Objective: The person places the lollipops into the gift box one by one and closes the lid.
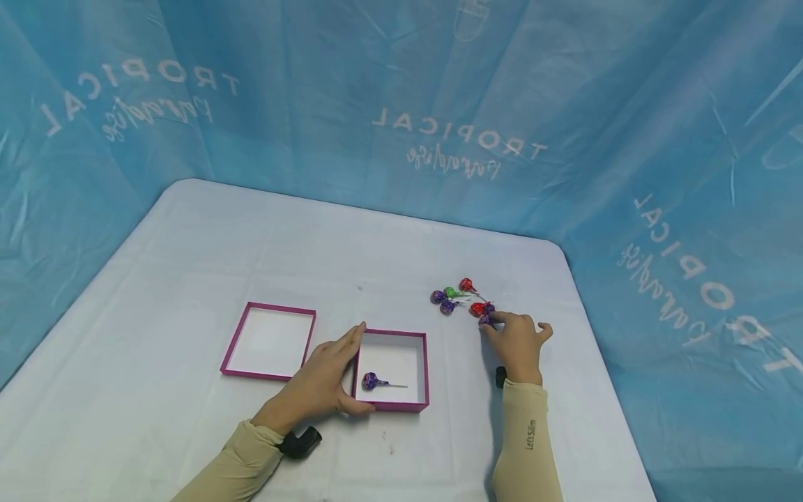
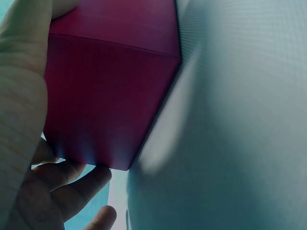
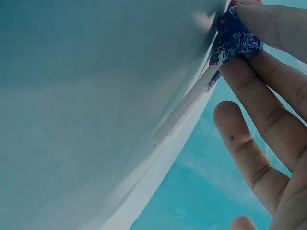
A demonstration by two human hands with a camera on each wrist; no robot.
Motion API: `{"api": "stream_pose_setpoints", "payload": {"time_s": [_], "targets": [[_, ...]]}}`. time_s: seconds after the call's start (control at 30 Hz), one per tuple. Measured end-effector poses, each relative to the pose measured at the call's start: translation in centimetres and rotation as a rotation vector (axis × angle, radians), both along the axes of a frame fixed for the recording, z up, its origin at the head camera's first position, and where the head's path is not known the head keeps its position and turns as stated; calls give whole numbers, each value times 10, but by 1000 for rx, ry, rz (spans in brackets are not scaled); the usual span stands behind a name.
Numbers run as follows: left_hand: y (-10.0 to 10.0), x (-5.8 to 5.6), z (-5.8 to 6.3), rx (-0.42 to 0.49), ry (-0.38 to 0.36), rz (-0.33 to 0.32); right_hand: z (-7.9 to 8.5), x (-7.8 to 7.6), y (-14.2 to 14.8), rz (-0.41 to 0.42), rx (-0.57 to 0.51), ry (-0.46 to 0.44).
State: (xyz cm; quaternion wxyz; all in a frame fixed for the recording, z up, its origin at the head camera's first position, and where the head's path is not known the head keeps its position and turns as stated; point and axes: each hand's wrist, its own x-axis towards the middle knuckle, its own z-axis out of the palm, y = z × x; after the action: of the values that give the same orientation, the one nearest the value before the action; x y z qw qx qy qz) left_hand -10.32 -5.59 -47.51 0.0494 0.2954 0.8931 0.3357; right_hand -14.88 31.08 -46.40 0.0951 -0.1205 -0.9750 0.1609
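My left hand [image 1: 316, 383] grips the left side of a magenta-edged square box [image 1: 395, 352], thumb at the near side and fingers at the far corner. The left wrist view shows the box's magenta outer wall [image 2: 100, 96] between thumb and fingers. Inside the white box lies a purple-wrapped lollipop [image 1: 369, 381], stick pointing right. To the right, my right hand [image 1: 519, 345] pinches another purple-wrapped lollipop [image 3: 236, 36] between thumb and fingers, close to the tabletop. Its white stick slants down in the right wrist view.
Several lollipops lie by the right hand, including a green one [image 1: 449, 293], a red one [image 1: 466, 284] and a purple one [image 1: 438, 297]. Left of the box is a matching shallow lid [image 1: 270, 341], inner side up. Blue printed curtains [image 1: 351, 104] surround the white table [image 1: 188, 265].
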Motion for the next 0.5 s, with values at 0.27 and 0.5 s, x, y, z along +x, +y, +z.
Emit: {"api": "stream_pose_setpoints", "payload": {"time_s": [0.27, 0.5], "targets": [[0, 0, 0, 1, 5, -4, 4, 10, -9, 1, -1, 8], [0, 0, -1, -7, 15, -2, 13, 21, -25, 40, 17, 88]]}}
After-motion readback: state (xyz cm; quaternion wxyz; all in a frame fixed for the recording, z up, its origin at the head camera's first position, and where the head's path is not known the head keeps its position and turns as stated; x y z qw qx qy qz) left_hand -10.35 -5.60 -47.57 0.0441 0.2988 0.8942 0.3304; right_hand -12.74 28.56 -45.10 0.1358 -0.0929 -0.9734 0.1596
